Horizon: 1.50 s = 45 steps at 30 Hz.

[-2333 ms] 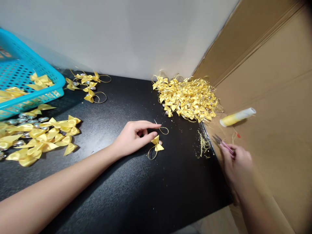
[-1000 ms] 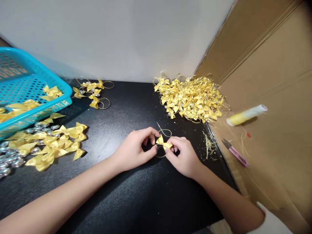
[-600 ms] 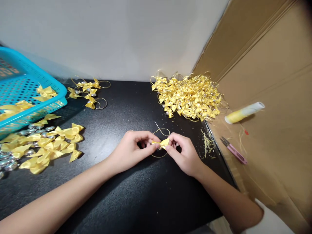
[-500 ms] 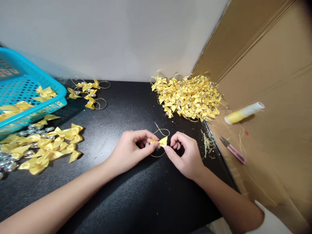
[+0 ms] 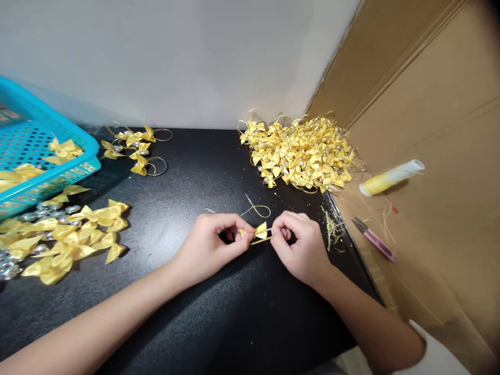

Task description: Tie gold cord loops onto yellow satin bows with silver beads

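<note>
Between my hands, low over the black table, is a yellow ribbon bow (image 5: 261, 230). The thumb and fingers of my left hand (image 5: 219, 237) pinch its left side and cover part of it. My right hand (image 5: 299, 239) is closed on a gold elastic cord (image 5: 262, 240), which runs in two taut strands from the bow to its fingertips. Just behind the bow, a needle (image 5: 248, 200) with a loop of gold thread (image 5: 262, 212) lies on the table.
Left stands a turquoise basket (image 5: 88, 165) holding bows; loose bows (image 5: 80, 237) and silver beads (image 5: 10, 268) lie before it. A few corded bows (image 5: 138, 151) sit behind. At back right are a bow heap (image 5: 300, 153), thread spool (image 5: 390, 178), pink snips (image 5: 377, 244) and thread scraps (image 5: 332, 229).
My right hand has gone from the bow's right edge to the cord, closed on it and drawn it rightward into taut strands. My left hand still pinches the bow.
</note>
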{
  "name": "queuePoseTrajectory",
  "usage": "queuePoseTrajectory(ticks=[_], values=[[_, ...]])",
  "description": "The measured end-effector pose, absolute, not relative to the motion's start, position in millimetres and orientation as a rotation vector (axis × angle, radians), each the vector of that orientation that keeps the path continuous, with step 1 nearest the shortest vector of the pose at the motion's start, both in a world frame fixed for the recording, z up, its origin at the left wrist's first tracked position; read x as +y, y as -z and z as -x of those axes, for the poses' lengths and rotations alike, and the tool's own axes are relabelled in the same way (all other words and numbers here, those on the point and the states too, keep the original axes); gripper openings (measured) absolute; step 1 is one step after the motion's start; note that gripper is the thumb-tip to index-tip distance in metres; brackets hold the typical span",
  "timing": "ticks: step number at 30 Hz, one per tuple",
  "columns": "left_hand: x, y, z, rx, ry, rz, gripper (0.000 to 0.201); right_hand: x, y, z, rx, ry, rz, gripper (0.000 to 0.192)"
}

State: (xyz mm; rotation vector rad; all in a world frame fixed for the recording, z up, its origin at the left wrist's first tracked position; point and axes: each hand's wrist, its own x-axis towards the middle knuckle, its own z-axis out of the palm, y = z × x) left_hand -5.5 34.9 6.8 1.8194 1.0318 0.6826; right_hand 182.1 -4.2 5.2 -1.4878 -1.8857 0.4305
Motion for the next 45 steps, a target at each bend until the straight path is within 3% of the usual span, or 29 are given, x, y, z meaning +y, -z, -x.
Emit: queuePoseTrajectory(ticks=[7, 18, 28, 35, 45], values=[[31.5, -6.1, 3.4, 1.019, -0.697, -1.777, 0.010, -4.9, -6.5, -181.0, -1.860, -0.447, 1.451, 0.021], [28.2, -5.0, 2.5, 1.086, -0.823, -1.893, 0.005, -7.3, -1.7, -180.7, -1.940, -0.508, 1.544, 0.004], [28.2, -2.7, 1.8, 1.014, -0.767, -1.779, 0.009, -6.2, -1.2, -182.2, -2.013, -0.467, 1.546, 0.006], [28.8, -1.5, 3.1, 1.137, -0.903, -1.797, 0.004, -3.9, -2.9, -184.1, -1.877, -0.567, 1.498, 0.022], [26.6, -5.9, 2.2, 1.048, -0.940, -1.975, 0.009, -6.9, -2.9, -180.7, -1.842, -0.565, 1.452, 0.020]])
